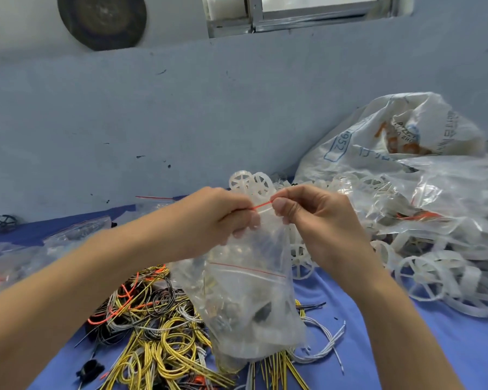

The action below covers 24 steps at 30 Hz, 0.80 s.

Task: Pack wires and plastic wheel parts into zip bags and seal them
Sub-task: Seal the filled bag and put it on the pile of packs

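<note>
Bag (248, 288) hangs between your hands over the wires (152, 319), its red zip strip (261, 206) running left to right. Your left hand (226, 218) and right hand (307, 218) each pinch an end, equally near; slide along it to seal.

The zip bag (248, 291) hangs between the left hand (223, 218) and the right hand (307, 218), pinched at its top edge. Wires (152, 327) lie on the table (448, 347) below the left hand. Plastic wheels (423, 274) lie right of the right hand, a large sack (392, 142) behind them.
</note>
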{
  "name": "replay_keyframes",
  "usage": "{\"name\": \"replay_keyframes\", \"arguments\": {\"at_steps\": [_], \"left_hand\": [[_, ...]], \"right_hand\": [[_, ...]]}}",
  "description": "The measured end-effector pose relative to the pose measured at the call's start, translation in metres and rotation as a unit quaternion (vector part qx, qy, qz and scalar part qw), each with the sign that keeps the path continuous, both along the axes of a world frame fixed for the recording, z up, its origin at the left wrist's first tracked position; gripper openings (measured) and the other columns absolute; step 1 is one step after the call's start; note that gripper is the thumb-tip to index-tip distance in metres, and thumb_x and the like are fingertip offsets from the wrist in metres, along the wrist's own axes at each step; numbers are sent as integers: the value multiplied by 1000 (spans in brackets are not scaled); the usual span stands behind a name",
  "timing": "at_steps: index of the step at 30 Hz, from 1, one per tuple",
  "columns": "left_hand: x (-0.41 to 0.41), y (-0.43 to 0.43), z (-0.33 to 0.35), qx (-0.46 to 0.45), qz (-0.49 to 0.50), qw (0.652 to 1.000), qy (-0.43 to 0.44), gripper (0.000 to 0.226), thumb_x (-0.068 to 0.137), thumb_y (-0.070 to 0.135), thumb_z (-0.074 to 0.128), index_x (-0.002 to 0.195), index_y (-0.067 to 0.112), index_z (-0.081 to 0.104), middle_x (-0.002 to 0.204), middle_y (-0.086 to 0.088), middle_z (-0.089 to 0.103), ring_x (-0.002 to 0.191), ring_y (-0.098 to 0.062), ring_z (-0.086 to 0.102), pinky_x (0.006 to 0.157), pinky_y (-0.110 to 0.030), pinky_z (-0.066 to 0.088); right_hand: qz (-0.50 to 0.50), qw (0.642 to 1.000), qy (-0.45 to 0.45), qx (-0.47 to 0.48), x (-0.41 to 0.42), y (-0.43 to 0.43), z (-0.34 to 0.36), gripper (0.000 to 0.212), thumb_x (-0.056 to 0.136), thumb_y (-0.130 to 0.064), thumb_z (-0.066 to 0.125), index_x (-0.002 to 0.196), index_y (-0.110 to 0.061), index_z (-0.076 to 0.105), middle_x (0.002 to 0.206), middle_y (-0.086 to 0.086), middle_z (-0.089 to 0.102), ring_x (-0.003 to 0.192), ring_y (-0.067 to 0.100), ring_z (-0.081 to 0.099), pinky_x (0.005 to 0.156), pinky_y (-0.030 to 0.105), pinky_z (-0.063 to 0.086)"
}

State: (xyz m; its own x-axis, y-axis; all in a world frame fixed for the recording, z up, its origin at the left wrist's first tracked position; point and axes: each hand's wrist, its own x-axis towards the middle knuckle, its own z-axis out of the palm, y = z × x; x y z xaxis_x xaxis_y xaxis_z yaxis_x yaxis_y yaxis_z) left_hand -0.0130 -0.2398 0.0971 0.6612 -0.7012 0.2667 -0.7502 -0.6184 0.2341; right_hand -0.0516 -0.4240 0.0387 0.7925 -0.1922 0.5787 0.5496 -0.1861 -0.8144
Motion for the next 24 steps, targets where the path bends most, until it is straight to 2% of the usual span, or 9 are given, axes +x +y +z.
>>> {"name": "replay_keyframes", "arguments": {"at_steps": [5, 8, 10, 12, 15, 17, 19, 20, 24], "left_hand": [[0, 35, -10, -32, -3, 999, -1, 22, 97, 31, 53, 78, 39, 61, 70, 14, 60, 56, -5, 53, 56, -13, 41], [0, 53, -11, -31, 16, 999, -8, 17, 93, 42, 53, 79, 38, 61, 68, 16, 61, 57, -6, 55, 55, -10, 41], [-2, 63, -11, -34, 29, 999, -7, 25, 86, 53, 48, 78, 36, 64, 68, 18, 62, 60, -4, 58, 57, -9, 42], [-3, 71, -10, -38, 31, 999, -11, 30, 80, 59, 45, 76, 36, 64, 66, 20, 62, 59, -2, 57, 57, -8, 42], [-7, 78, -10, -42, 34, 998, -25, 20, 82, 51, 49, 75, 39, 63, 65, 24, 62, 56, 4, 55, 54, -4, 38], [-8, 79, -7, -36, 46, 998, -31, 13, 87, 39, 56, 78, 41, 65, 68, 27, 63, 58, 8, 57, 55, -2, 38], [-9, 76, -2, -29, 52, 997, -45, 19, 89, 27, 62, 79, 43, 66, 71, 29, 65, 62, 10, 58, 57, -2, 39], [-9, 72, 1, -28, 53, 997, -52, 20, 89, 27, 62, 79, 44, 66, 71, 30, 65, 62, 11, 57, 57, -1, 38], [-15, 36, 29, -50, 35, 996, -66, 18, 78, 51, 52, 77, 47, 69, 71, 29, 66, 60, 9, 56, 55, -1, 37]], "right_hand": [[-5, 1000, 9, 5, -2, -8, -1, 16, 87, -12, 73, 79, -26, 74, 71, -12, 72, 68, 1, 63, 72, 21, 53], [-13, 1000, 11, 9, -3, -10, 0, 15, 87, -15, 74, 79, -28, 74, 72, -12, 73, 68, 1, 63, 72, 22, 54], [-13, 1000, 11, 13, -3, -11, 0, 15, 88, -17, 74, 79, -29, 74, 72, -11, 73, 68, 3, 64, 71, 24, 54], [-12, 1000, 16, 24, -4, -12, -1, 14, 88, -17, 74, 79, -28, 75, 74, -8, 73, 71, 8, 63, 77, 35, 58], [-14, 999, 23, 40, -4, -12, -2, 14, 88, -17, 74, 79, -27, 76, 73, -7, 72, 72, 11, 61, 85, 51, 56], [-21, 998, 22, 47, -5, -12, -3, 15, 88, -17, 74, 79, -29, 76, 71, -8, 71, 71, 11, 61, 83, 52, 56], [-34, 998, 19, 54, -7, -14, -2, 15, 89, -17, 73, 79, -29, 76, 70, -8, 70, 68, 10, 60, 78, 49, 58], [-45, 997, 18, 61, -9, -16, -1, 16, 89, -18, 72, 79, -30, 76, 69, -8, 70, 67, 9, 60, 75, 47, 57], [-127, 986, -3, 104, -27, -39, 12, 23, 88, -22, 73, 74, -39, 74, 66, -9, 68, 61, 8, 58, 65, 42, 57]]}}
